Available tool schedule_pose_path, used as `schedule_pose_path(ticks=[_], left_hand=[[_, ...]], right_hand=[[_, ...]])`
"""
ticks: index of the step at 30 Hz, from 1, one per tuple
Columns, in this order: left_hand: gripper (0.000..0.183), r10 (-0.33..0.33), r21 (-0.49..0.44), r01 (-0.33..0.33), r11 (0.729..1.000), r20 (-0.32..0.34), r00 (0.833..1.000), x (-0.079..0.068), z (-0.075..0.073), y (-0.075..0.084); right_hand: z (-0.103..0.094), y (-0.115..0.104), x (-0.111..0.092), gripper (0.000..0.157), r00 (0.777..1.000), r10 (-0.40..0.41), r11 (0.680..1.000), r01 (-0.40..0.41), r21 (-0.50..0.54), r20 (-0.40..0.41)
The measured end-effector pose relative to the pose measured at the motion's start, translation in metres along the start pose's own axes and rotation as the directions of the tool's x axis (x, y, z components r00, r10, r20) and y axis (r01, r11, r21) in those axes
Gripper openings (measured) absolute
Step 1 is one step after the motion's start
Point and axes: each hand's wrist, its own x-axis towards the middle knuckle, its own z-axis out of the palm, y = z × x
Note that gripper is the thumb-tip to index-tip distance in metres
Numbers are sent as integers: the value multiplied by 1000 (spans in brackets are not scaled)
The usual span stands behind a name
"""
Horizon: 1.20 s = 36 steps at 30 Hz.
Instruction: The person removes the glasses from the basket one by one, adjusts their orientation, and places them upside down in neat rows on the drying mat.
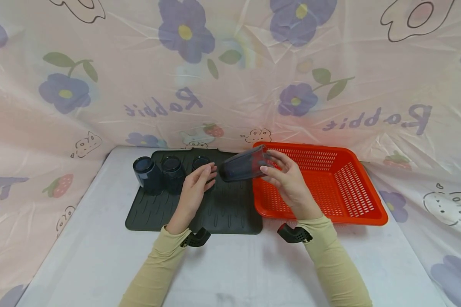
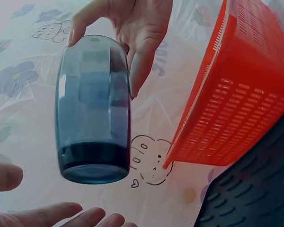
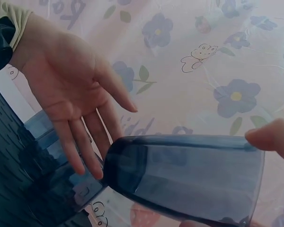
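A dark blue-grey, see-through drinking glass (image 1: pixel 242 164) is tilted on its side in the air, its thick base toward the left. My right hand (image 1: pixel 288 179) grips it near the rim, thumb on one side and fingers on the other. My left hand (image 1: pixel 196 187) is just left of the base with its fingers extended and nothing held. In the left wrist view the same glass (image 2: pixel 94 113) hangs apart from the left fingers (image 2: pixel 42 215). Three similar glasses stand on the mat: one at the left (image 1: pixel 147 175), one beside it (image 1: pixel 173 175), and a third (image 1: pixel 200 162) partly hidden behind my left hand.
A dark ribbed drying mat (image 1: pixel 230 213) lies on the white-covered table (image 1: pixel 238 268). An orange-red perforated plastic basket (image 1: pixel 355 187) sits to its right, its near-left edge by my right hand. Printed sheeting (image 1: pixel 230 94) hangs behind and at both sides.
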Motion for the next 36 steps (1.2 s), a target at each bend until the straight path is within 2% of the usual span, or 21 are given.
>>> schedule_pose_path(ticks=[8, 13, 21, 27, 36], left_hand=[[42, -80, -47, 80, 996, 17, 997, 5, 6, -1], [41, -112, -118, 115, 986, 30, 993, 8, 10, -1], [47, -125, -180, 139, 974, 89, 988, 10, 17, -2], [45, -186, -236, 213, 948, 132, 974, 12, 21, -7], [41, -194, -251, 212, 944, 95, 976, 13, 23, -11]], right_hand=[[3, 2, 1, 57, 1000, 16, 999, -15, 34, -11], [5, 4, 3, 55, 999, 25, 998, -23, 60, -31], [4, 7, 4, 56, 999, 25, 996, -22, 87, -37], [5, 12, 4, 57, 999, 44, 994, -41, 97, -32], [6, 15, 5, 57, 998, 56, 996, -54, 66, -22]])
